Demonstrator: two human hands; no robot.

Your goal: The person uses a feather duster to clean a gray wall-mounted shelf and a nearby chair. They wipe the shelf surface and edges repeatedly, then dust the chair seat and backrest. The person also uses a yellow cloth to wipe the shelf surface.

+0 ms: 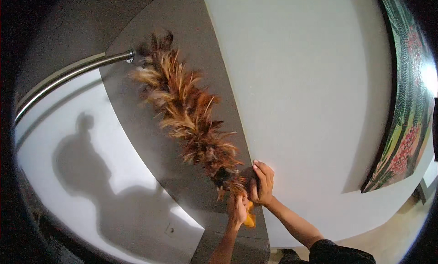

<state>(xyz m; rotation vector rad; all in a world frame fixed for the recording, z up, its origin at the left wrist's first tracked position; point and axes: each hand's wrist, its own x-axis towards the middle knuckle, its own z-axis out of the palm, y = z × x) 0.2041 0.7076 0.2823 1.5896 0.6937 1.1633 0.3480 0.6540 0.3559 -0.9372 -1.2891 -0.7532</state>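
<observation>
A long brown feather duster (pixel 186 110) slants up and left across a grey wall strip (pixel 137 110), its tip near the end mount of a metal rail (pixel 78 70). My left hand (pixel 238 209) is closed at the duster's lower end; the handle itself is hidden. A yellow-orange cloth (pixel 250 216) hangs beside that hand, between it and my right wrist; which hand holds it is unclear. My right hand (pixel 262 183) lies at the corner where the grey strip meets the pale wall, its fingers bent and their tips against the edge.
A dark-edged painting of pink flowers (pixel 405 151) hangs on the pale wall (pixel 304 93) to the right. On the white wall at the lower left are a wall socket (pixel 171 230) and a person's shadow. Pale floor (pixel 386 226) shows at the lower right.
</observation>
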